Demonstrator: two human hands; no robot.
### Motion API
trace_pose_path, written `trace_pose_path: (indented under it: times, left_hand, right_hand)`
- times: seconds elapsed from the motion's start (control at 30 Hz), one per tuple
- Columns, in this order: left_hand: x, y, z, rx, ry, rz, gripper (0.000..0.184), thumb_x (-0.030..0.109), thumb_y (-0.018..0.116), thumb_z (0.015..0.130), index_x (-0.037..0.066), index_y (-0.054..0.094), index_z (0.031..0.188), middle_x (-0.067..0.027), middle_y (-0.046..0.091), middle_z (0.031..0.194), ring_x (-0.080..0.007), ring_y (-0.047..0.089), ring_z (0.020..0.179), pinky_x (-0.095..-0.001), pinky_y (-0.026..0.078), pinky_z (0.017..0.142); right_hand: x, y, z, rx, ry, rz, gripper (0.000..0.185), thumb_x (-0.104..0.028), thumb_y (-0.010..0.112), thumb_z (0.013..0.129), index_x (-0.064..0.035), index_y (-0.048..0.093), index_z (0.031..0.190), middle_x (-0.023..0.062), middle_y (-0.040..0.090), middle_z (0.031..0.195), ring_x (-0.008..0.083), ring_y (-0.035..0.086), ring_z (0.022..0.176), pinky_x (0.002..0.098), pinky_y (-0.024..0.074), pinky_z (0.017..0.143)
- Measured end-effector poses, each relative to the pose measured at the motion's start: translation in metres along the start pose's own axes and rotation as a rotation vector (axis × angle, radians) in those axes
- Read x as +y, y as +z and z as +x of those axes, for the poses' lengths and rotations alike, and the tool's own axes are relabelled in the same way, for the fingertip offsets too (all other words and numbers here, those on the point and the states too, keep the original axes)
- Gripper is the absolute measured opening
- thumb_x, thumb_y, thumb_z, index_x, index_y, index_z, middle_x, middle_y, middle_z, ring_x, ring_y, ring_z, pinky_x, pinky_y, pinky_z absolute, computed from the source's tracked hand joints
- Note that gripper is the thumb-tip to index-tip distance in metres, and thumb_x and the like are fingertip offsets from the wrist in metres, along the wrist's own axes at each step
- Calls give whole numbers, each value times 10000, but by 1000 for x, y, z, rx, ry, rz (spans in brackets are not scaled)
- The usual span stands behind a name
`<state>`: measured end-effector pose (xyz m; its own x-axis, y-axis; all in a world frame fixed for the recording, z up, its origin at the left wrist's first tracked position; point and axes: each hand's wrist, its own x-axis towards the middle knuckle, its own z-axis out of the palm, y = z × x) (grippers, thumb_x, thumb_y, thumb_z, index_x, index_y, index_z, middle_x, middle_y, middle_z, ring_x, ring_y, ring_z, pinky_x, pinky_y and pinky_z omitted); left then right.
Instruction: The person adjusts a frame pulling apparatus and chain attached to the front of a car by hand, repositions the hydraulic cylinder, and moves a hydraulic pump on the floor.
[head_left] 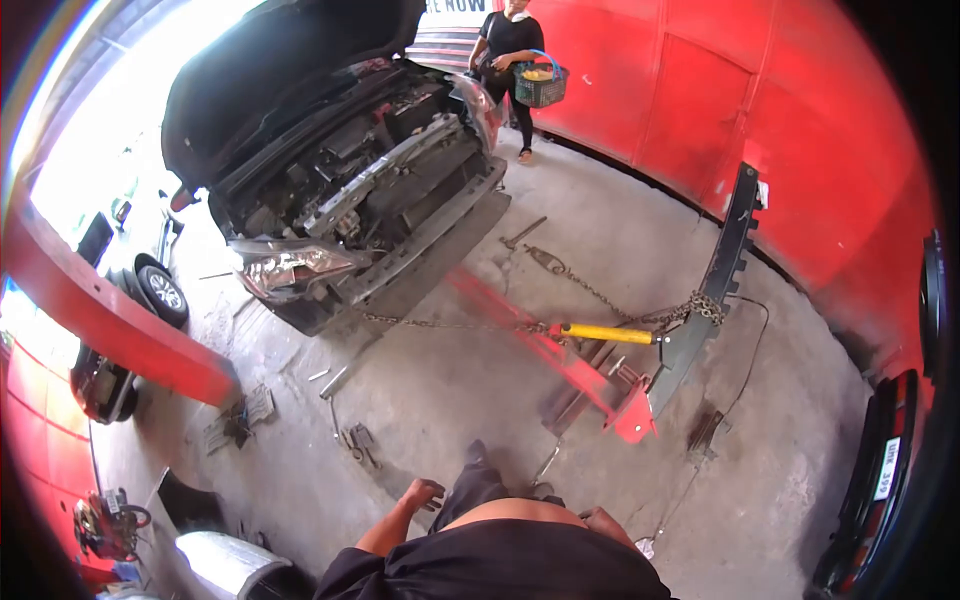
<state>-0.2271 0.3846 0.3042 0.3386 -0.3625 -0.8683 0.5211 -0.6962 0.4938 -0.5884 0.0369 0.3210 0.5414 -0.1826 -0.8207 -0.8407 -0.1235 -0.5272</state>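
Note:
My left hand point(424, 493) hangs beside my left leg, its fingers loosely bent and apart, and I see nothing in it. Only part of my right hand point(603, 524) shows at my right side; the fingers are hidden. Ahead stands a car point(350, 190) with its hood raised, its front bumper cover off and its headlights exposed. A red frame-pulling beam point(560, 365) lies on the floor in front of it. A yellow hydraulic ram point(608, 333) joins the beam to a dark toothed post point(728, 240). One chain point(430, 322) stretches from the car toward the ram; another chain point(600, 298) wraps the post.
Metal clamps point(360, 445) lie on the floor ahead of my left hand. A red pillar point(130, 310) rises at left. Another person point(513, 45) stands by the red wall point(820, 150) with a basket point(541, 88). A bumper point(880, 480) leans at right. A thin hose point(765, 330) trails near the post.

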Motion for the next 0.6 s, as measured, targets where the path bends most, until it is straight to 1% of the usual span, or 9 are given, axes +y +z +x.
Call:
trace_pose_path:
  times: [0.13, 0.2, 0.23, 0.27, 0.3, 0.33, 0.37, 0.43, 0.6]
  left_hand:
    - [15, -15, 10, 2, -7, -87, 348, 148, 709, 736, 53, 676, 1069, -122, 670, 1075, -317, 686, 814, -406, 571, 704]
    - [-25, -51, 93, -46, 1052, 1210, 501, 180, 805, 519, 174, 690, 1006, -61, 680, 1048, -251, 637, 994, -355, 511, 884]
    - [-21, -56, 99, -51, 1080, 1297, 476, 176, 811, 509, 164, 690, 969, -52, 685, 1005, -263, 647, 944, -369, 526, 831]
    - [-14, -58, 109, -122, 762, 1480, 545, 209, 826, 539, 167, 680, 1062, -50, 670, 1064, -255, 621, 1020, -362, 496, 876]
    - [-33, -75, 140, -109, 858, 1450, 574, 174, 814, 573, 156, 664, 1126, -65, 668, 1069, -255, 623, 1014, -364, 489, 890]
    - [-4, -75, 107, -123, 513, 1113, 537, 141, 760, 658, 145, 642, 1182, -78, 663, 1085, -221, 637, 994, -343, 510, 861]
    - [-6, -90, 105, -45, 937, 1302, 422, 118, 668, 754, 96, 640, 1174, -96, 662, 1077, -213, 649, 960, -350, 541, 788]
    - [55, -92, 26, -97, 229, 0, 328, 128, 612, 830, -2, 633, 1130, -120, 662, 1053, -285, 676, 825, -381, 557, 668]
    - [48, -162, 33, -10, 154, -19, 332, 167, 641, 819, 18, 648, 1116, -108, 669, 999, -229, 671, 740, -345, 553, 622]
  right_hand:
    - [0, 11, 4, 14, -23, 34, 445, -45, 581, 674, -83, 692, 1103, 110, 705, 817, 192, 678, 701, 332, 572, 628]
    - [11, 13, 18, 25, -24, 28, 425, -50, 569, 704, -98, 690, 1108, 98, 706, 827, 176, 677, 703, 325, 564, 610]
    - [10, 12, 19, 22, -39, -35, 408, -57, 560, 724, -102, 688, 1109, 90, 707, 833, 168, 676, 699, 319, 559, 596]
    - [3, 7, 19, 6, -49, -92, 392, -65, 550, 745, -106, 686, 1110, 82, 709, 839, 160, 674, 695, 314, 553, 582]
    - [12, 4, 30, -14, -75, -83, 404, -77, 545, 764, -104, 660, 1150, 80, 710, 836, 164, 675, 687, 313, 550, 571]
    - [27, 6, 44, -46, -95, -73, 418, -89, 539, 783, -101, 634, 1190, 78, 712, 834, 167, 676, 679, 312, 547, 560]
    - [20, 8, 49, -62, 67, 45, 453, -71, 534, 776, -66, 603, 1224, 105, 711, 828, 178, 675, 660, 327, 550, 554]
    - [-15, 22, 34, -20, 65, 85, 419, -47, 523, 763, -25, 633, 1167, 135, 706, 795, 202, 668, 620, 356, 556, 559]
    - [-142, 58, 40, 206, -278, -112, 309, -31, 524, 742, 19, 703, 989, 196, 685, 747, 237, 691, 681, 352, 539, 611]
